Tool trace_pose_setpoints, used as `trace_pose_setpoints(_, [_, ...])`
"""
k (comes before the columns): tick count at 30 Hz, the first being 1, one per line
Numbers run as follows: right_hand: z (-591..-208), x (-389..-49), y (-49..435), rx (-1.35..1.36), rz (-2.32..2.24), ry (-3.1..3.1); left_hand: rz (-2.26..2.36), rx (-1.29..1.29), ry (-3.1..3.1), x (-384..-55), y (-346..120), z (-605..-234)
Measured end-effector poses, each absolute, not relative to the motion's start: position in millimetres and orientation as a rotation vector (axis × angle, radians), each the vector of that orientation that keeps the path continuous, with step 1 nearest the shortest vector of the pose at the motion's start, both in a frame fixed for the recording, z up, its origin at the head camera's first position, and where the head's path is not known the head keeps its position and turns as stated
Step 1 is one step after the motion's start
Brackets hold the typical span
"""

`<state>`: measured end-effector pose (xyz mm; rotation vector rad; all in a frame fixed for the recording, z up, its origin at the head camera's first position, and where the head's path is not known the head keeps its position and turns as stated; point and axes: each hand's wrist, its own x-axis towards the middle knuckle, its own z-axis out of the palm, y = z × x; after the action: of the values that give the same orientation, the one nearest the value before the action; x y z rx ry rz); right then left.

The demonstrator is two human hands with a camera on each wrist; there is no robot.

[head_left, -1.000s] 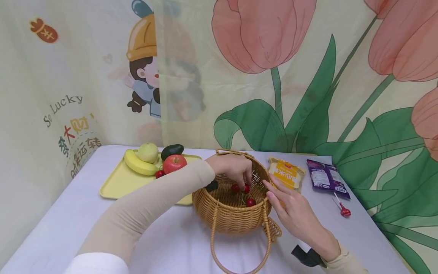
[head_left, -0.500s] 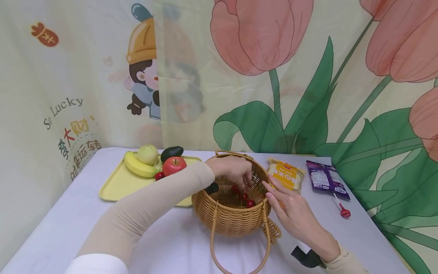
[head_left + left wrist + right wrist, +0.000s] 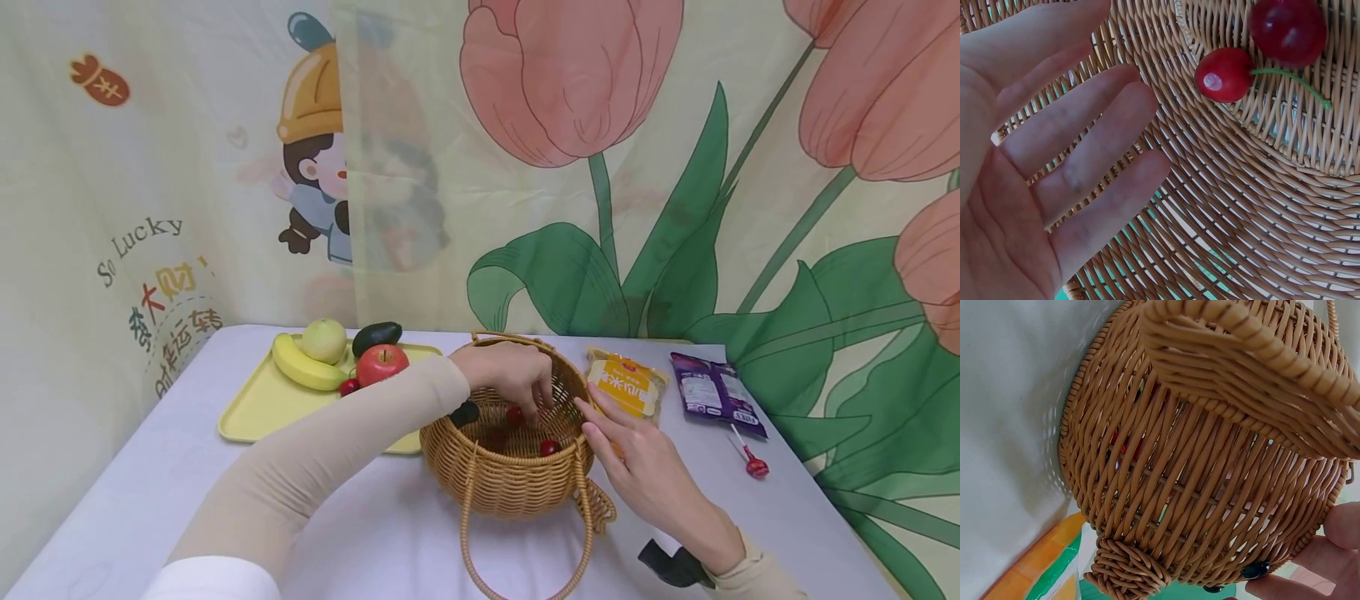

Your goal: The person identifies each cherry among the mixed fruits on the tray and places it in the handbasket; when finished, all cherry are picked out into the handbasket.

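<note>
My left hand (image 3: 512, 371) reaches over the far-left rim into a round wicker basket (image 3: 510, 479). Its fingers (image 3: 1104, 147) are spread and loosely extended in the left wrist view, holding nothing. Beyond them a red cherry with a green stem (image 3: 1225, 75) and a darker, slightly blurred cherry (image 3: 1288, 31) show against the weave. From the head, one cherry (image 3: 550, 447) appears near the front wall. My right hand (image 3: 645, 462) rests with straight fingers against the basket's right side; its fingertips (image 3: 1285, 589) touch near a black bead on the weave.
On the left, a yellow tray (image 3: 255, 408) bears a banana (image 3: 303, 367), an apple (image 3: 382, 363), a pale round fruit (image 3: 324, 341) and an avocado (image 3: 377, 337). At right lie a yellow snack packet (image 3: 626, 385), a purple packet (image 3: 716, 392) and a lollipop (image 3: 756, 467). The basket's handle (image 3: 467, 542) hangs forward.
A cherry pinched in my left fingers has been let go and has dropped lower in the basket. The left fingers have loosened; my right hand keeps its place.
</note>
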<state>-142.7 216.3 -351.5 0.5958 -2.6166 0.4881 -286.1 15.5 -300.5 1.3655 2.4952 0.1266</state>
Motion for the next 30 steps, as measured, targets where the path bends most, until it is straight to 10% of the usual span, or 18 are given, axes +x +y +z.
trace_pose_setpoints(17, [-352.3,-142.3,218.8,0.612,0.499,-2.593,0.162,1.46,2.484,-286.9,10.5,-270.1])
trace_pose_setpoints(30, [-352.4,-143.2,218.2,0.594,0.506,-2.618,0.494,1.693,2.65,-275.9,-81.7,-248.8])
